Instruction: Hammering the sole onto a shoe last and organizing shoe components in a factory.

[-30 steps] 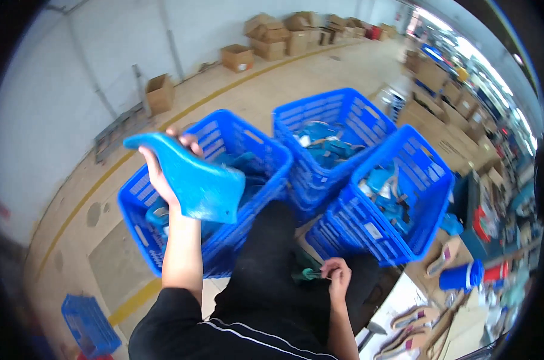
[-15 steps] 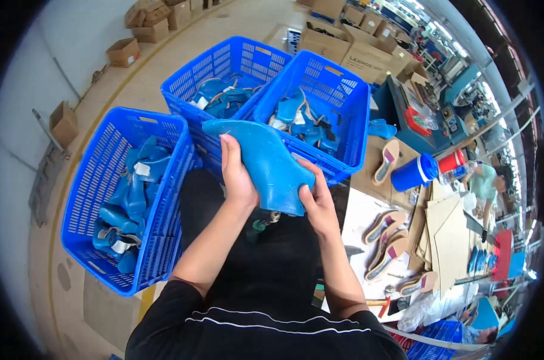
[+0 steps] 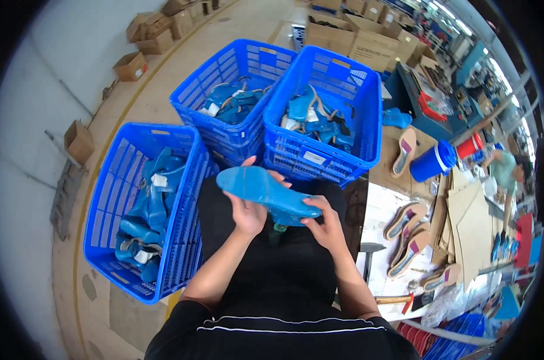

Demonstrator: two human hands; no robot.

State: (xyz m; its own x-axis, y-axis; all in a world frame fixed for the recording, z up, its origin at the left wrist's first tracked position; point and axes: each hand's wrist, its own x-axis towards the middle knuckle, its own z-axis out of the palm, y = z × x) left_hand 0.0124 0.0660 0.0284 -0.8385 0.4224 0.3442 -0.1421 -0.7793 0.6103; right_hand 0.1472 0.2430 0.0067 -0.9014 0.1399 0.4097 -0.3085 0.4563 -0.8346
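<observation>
A blue shoe last [image 3: 266,193] lies across my lap, held by both hands. My left hand [image 3: 247,207] grips its middle from below, with the thumb over the near side. My right hand [image 3: 325,223] holds the right end of it. Three blue plastic crates stand around my knees: one on my left [image 3: 128,174], one ahead [image 3: 224,72] and one ahead to the right [image 3: 368,114]. Each holds several more blue lasts.
A workbench on my right carries several tan shoe soles [image 3: 407,219], a blue cup [image 3: 433,162], cardboard sheets [image 3: 473,222] and a hammer [image 3: 398,299]. Cardboard boxes [image 3: 146,27] line the wall at the back. Another person [image 3: 503,174] works at far right.
My left hand brought the blue last down from the left into my lap. My right hand joined it and now holds its right end. My view swung right, toward the bench.
</observation>
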